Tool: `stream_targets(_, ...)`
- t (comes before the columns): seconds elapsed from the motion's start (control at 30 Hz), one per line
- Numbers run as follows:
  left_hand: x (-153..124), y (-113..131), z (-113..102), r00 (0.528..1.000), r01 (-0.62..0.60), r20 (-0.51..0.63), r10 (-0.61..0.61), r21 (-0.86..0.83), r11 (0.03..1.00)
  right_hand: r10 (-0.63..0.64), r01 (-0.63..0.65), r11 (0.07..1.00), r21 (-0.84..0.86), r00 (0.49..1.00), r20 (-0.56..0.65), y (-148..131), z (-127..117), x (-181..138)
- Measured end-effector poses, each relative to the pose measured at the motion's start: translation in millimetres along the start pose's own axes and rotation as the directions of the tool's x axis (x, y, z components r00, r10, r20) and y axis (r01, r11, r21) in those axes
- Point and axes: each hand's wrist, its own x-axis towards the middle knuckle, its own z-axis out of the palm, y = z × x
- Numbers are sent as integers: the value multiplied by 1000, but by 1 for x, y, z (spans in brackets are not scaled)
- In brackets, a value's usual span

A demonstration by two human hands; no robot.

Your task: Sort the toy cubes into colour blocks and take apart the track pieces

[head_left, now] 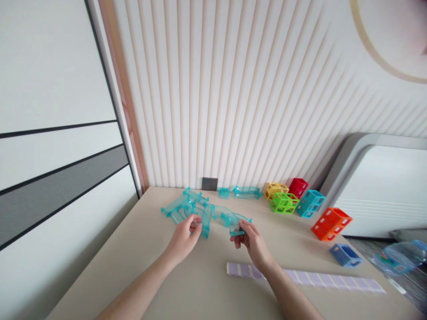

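Note:
My right hand (pixel 251 242) pinches a translucent teal track piece (pixel 236 226) by its right end, just above the table. My left hand (pixel 187 233) hovers beside the pile of teal track pieces (pixel 180 205), its fingers loosely curled and a gap showing between thumb and fingertips. No piece can be seen in it. Straight and curved pieces overlap in that pile, so single ones are hard to tell apart. Against the wall lie a small teal piece (pixel 223 193) and a longer teal track piece (pixel 247 192).
To the right stand open-frame blocks: yellow (pixel 276 190), green (pixel 283 203), red (pixel 298 187), teal (pixel 310 203), orange (pixel 331 223) and blue (pixel 346 255). A purple strip (pixel 320 280) runs under my right forearm. A ribbed wall with a socket (pixel 210 183) bounds the table's back.

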Motion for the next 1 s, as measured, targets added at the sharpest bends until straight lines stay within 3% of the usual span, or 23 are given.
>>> stream_targets(0.13,-7,-1,3,984,-178,0,180,136,975,35,-36,994,-100,999,-10,0,-7,2)
stream_targets(0.23,-15,2,6,922,-386,125,366,264,884,86,-83,984,-155,996,11,-1,-7,0)
stream_targets(0.37,-22,4,9,862,-503,253,439,324,801,96,-92,981,-172,995,12,-3,-8,-1)
stream_targets(0.53,-24,3,12,852,-519,283,441,337,786,86,-92,980,-177,996,-36,0,-10,3)
stream_targets(0.8,-22,-4,16,899,-432,212,383,292,853,55,-73,973,-219,995,-89,1,-9,7)
stream_targets(0.93,-21,-2,17,923,-386,153,354,334,860,-98,85,928,-362,995,-19,-2,-8,3)
stream_targets(1.0,-22,1,18,932,-362,119,342,344,866,-228,216,845,-489,973,36,-3,-8,0)
